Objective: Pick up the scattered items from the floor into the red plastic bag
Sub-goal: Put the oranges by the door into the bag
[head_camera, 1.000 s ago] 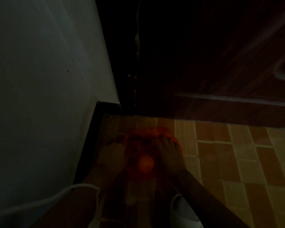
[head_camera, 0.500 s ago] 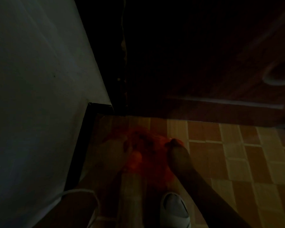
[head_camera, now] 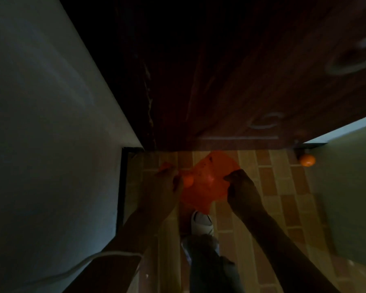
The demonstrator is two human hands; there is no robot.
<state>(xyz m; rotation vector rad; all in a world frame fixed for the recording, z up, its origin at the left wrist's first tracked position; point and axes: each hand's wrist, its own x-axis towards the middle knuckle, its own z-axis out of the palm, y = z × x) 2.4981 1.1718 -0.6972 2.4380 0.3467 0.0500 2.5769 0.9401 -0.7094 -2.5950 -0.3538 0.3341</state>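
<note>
A pale wall (head_camera: 47, 134) bounds the left and a dark wooden door (head_camera: 251, 81) the far side; tiled floor (head_camera: 268, 197) lies open to the right. The red plastic bag (head_camera: 207, 178) hangs above the floor, between both hands. The left hand (head_camera: 167, 185) pinches its left edge, the right hand (head_camera: 241, 187) grips its right edge. An orange ball (head_camera: 307, 160) lies far right, by the door's corner.

Left hand (head_camera: 167, 182) and right hand (head_camera: 240, 182) extended forward, fingers curled, each pinching thin plastic, forearms angled inward
</note>
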